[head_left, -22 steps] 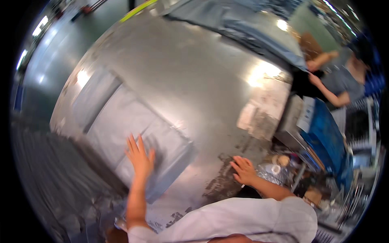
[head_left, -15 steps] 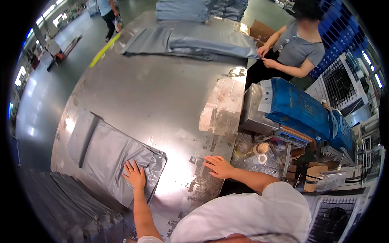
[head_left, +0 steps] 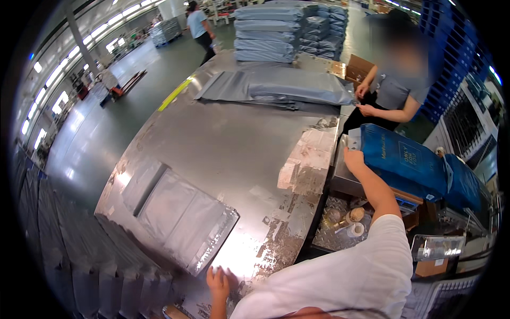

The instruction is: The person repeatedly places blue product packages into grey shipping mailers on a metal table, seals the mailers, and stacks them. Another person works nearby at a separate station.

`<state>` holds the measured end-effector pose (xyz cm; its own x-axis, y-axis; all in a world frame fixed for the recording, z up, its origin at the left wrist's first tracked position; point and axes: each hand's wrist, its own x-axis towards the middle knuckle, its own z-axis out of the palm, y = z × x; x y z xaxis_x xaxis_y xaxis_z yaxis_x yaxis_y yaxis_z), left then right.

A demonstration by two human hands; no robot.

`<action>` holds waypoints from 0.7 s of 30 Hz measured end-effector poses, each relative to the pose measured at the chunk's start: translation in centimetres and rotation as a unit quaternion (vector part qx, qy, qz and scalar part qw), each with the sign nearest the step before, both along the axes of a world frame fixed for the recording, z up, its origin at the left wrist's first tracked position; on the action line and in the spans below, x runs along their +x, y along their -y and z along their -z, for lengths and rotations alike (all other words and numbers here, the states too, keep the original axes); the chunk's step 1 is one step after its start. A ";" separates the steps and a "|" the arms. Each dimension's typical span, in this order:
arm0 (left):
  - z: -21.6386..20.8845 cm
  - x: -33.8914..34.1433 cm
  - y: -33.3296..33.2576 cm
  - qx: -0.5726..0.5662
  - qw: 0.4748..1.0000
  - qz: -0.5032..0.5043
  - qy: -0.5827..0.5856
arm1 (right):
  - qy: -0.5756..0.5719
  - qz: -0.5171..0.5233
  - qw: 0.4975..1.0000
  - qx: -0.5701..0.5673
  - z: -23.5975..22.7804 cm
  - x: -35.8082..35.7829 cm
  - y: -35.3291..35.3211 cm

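We are no longer pressing our left hand (head_left: 219,282) on the grey mailer bag (head_left: 183,220); it is now lying flat on the bare tabletop (head_left: 234,143) just beside the bag's near corner. Our right hand (head_left: 353,158) is now reaching away from the tabletop edge, touching the blue bag (head_left: 404,159).

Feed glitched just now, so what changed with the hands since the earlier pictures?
The left hand came off the grey mailer bag and rests on the metal table near its edge. The right hand left the table and reached to the blue bag. The grey bag stayed flat.
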<state>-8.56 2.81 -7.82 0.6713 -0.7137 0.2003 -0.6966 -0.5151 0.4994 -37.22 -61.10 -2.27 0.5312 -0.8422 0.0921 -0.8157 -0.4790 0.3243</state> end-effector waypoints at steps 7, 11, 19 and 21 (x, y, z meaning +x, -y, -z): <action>-0.2 -8.1 -4.9 -0.025 0.979 -0.153 -0.134 | -0.244 -0.177 0.920 0.251 -1.1 5.0 -3.0; -1.5 -7.8 2.3 -0.098 0.978 -0.117 -0.145 | -0.247 -0.393 0.820 0.335 3.5 14.2 -2.7; -4.8 -2.0 16.6 -0.099 0.982 -0.020 -0.156 | 0.449 -0.362 0.716 0.395 -8.1 35.7 -1.5; -4.7 -1.1 18.6 -0.124 0.973 -0.034 -0.189 | 0.409 -0.315 0.796 0.317 -7.1 34.4 4.8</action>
<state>-9.67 -15.77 -3.14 0.7749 -0.6255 0.0907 -0.4071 -0.3843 0.8286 -2.85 -65.90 4.79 0.8470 -0.4480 0.2862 -0.1644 -0.7327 -0.6604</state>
